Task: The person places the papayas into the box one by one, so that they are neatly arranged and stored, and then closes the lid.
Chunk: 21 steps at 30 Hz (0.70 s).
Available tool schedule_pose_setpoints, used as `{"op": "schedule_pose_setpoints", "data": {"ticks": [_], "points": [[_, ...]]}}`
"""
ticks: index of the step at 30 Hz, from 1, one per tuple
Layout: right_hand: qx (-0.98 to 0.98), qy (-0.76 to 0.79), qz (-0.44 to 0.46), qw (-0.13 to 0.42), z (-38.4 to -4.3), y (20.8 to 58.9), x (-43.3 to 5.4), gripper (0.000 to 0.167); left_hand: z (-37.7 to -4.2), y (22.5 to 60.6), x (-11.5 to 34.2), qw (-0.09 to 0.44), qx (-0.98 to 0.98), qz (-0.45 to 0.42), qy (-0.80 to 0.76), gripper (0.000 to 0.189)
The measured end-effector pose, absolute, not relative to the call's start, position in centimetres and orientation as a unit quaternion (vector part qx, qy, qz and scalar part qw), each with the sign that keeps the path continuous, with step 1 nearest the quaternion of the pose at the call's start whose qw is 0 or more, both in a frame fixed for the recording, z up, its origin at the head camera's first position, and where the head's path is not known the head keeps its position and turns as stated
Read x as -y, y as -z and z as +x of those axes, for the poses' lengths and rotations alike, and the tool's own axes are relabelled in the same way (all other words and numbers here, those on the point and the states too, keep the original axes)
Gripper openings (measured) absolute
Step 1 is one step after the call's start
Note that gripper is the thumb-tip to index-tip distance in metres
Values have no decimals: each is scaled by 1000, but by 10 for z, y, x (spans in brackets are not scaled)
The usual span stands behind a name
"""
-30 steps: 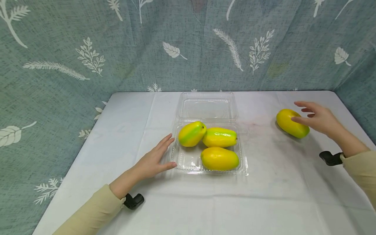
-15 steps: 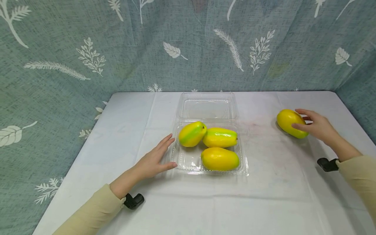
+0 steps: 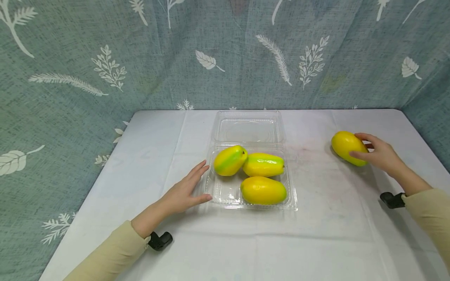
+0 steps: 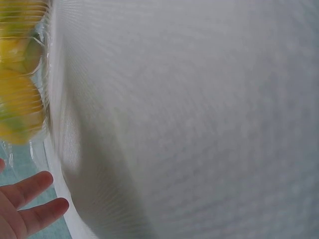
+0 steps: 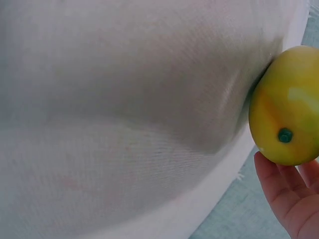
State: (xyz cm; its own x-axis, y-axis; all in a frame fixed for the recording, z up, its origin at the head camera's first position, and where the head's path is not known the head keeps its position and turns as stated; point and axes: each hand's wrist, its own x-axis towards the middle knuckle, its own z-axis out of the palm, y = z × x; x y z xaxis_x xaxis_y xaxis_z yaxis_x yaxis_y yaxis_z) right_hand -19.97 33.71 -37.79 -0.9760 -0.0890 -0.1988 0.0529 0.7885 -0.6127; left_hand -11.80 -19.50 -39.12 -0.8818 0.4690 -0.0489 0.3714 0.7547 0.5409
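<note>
At the right hand [image 3: 381, 156], a yellow fruit [image 3: 346, 146] greening at one end, its stem nub [image 5: 285, 135] dark green; just beyond the left hand [image 3: 181, 193], a green-striped yellow one [image 3: 230, 160]; past that, two yellow fruits [image 3: 263, 190] touched with green; under both hands, white cloth [image 3: 256, 249]; beyond them, grey-green curtain [image 3: 235, 86] with white leaf prints; beige sleeves [image 3: 109, 251] behind.

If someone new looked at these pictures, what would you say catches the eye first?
Probably the three fruits, bright yellow-green, in the open clear box near the middle, with the left hand beside it. Next, perhaps, the fourth fruit off to the right, the right hand gripping one end.
</note>
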Motion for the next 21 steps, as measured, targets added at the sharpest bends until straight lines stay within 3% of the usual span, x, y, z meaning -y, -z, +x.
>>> {"op": "schedule_pose_setpoints", "data": {"ticks": [21], "points": [[-937,321,-11,138,-200,379,-336,91,-117,389,195,92,-933,224,-266,84]]}}
